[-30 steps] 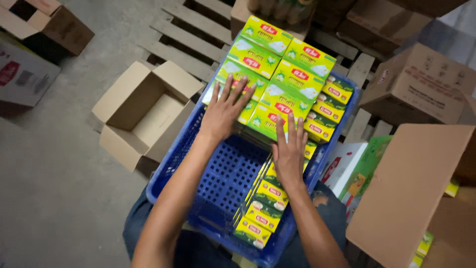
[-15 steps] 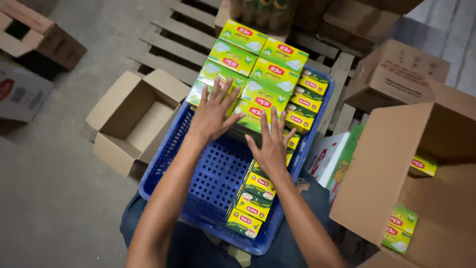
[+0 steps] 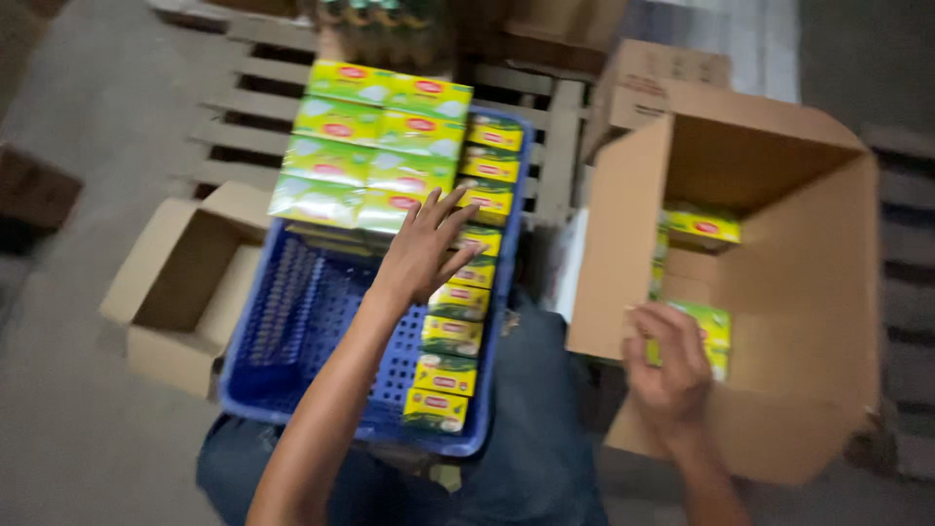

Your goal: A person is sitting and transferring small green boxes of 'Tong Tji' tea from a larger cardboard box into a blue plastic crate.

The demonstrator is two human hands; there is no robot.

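At the far left an empty cardboard box point(image 3: 180, 282) lies open on the floor, touching the blue crate point(image 3: 292, 331). The crate sits on the person's lap, against a wooden pallet point(image 3: 545, 127). Flat green and yellow packets point(image 3: 375, 146) are stacked at its far end, and a row of small boxes point(image 3: 453, 331) stands along its right side. The left hand point(image 3: 424, 253) rests open, fingers spread, on the near edge of the flat packets and the top of the row. To the right, a large carton point(image 3: 779, 292) lies tipped on its side, and the right hand point(image 3: 672, 375) curls around a green packet point(image 3: 711, 331) at its mouth. Half a second ago both hands pressed the packets in the crate; now the right one has moved across to the carton.
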